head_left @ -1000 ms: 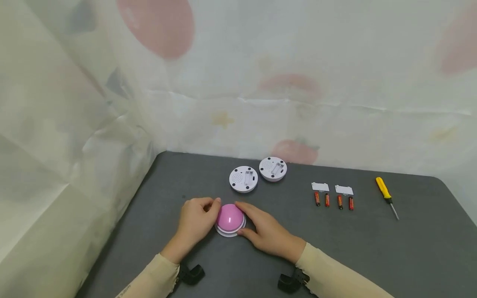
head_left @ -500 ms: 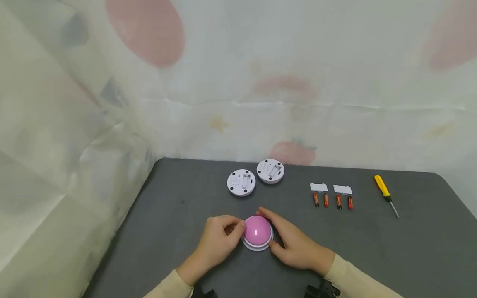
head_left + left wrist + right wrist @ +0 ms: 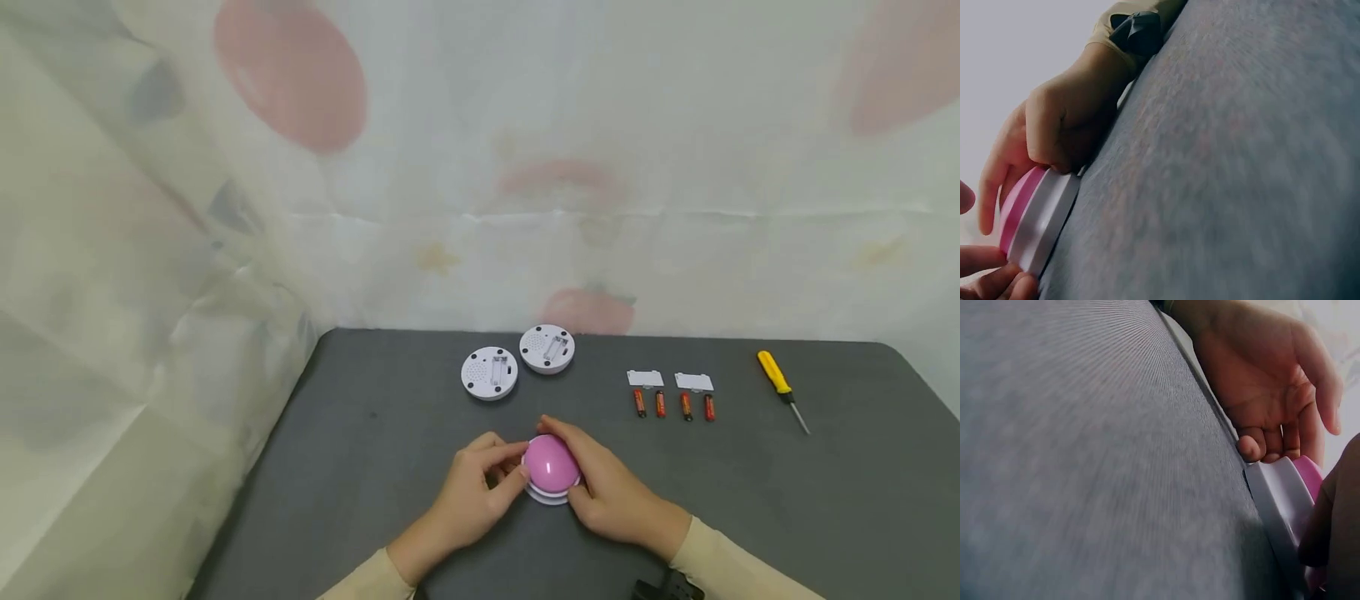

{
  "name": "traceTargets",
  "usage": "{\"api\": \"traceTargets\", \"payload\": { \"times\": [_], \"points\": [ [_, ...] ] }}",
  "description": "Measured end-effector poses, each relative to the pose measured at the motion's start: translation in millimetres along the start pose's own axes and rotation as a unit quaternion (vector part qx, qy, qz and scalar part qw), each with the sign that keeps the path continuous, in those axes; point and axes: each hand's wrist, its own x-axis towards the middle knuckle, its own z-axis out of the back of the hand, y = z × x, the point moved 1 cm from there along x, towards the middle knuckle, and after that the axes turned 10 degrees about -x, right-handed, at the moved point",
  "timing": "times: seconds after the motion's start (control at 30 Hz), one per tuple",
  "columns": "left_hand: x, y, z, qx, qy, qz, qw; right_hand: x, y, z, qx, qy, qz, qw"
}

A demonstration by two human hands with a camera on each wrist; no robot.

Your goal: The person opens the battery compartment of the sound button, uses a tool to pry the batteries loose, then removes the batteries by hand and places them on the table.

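Note:
A round push button [image 3: 551, 467] with a pink dome on a white base sits on the dark grey table, dome up. My right hand [image 3: 626, 496] grips its right side, thumb at the front and fingers round the back. On the other side, my left hand [image 3: 476, 492] touches the button's left edge with loosely bent fingertips. The left wrist view shows the white base [image 3: 1044, 219] resting on the tabletop, with fingers of both hands against it. In the right wrist view, the left hand's fingertips meet the base, and part of the dome is hidden.
Two white round units [image 3: 489, 373] lie upside down behind the hands, their battery bays uncovered. To the right are two white battery covers [image 3: 646, 378] above several red batteries [image 3: 661, 404]. A yellow-handled screwdriver [image 3: 774, 372] lies at the far right. A patterned sheet [image 3: 450, 167] hangs behind the table.
Both hands have shifted the pink button to the right across the table. The left hand's index finger has straightened somewhat along the edge. The other items stay put; the head view tilts slightly.

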Motion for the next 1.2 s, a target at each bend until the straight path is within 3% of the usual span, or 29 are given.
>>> {"api": "traceTargets", "payload": {
  "times": [0.23,0.4,0.53,0.67,0.77,1.0,1.2],
  "points": [
    [6.6,0.8,-13.1,0.031,0.014,0.041,0.9986,-6.3,-4,3,-0.002,0.01,0.004,0.9999],
    [7.5,4.1,-15.3,0.052,0.022,0.011,0.9983,-7.1,-5,3,-0.008,0.019,0.02,0.9996],
    [5.8,7.4,-14.5,0.084,0.061,-0.014,0.9945,-6.6,-7,5,-0.009,0.017,0.032,0.9993],
    [4.3,8.5,-12.7,0.106,0.105,-0.018,0.9886,-5.9,-6,7,-0.006,0.014,0.037,0.9992],
    [4.7,8.3,-11.7,0.118,0.12,-0.017,0.9856,-5.2,-6,8,0.003,0.007,0.033,0.9994],
    [4.4,7.4,-10.2,0.111,0.098,-0.003,0.989,-2.4,-8,7,0.036,-0.018,0.022,0.9989],
    [4.3,11.5,-10.3,0.086,0.064,-0.026,0.9939,-2.2,-7,7,0.074,-0.043,0.01,0.9963]
  ]
}}
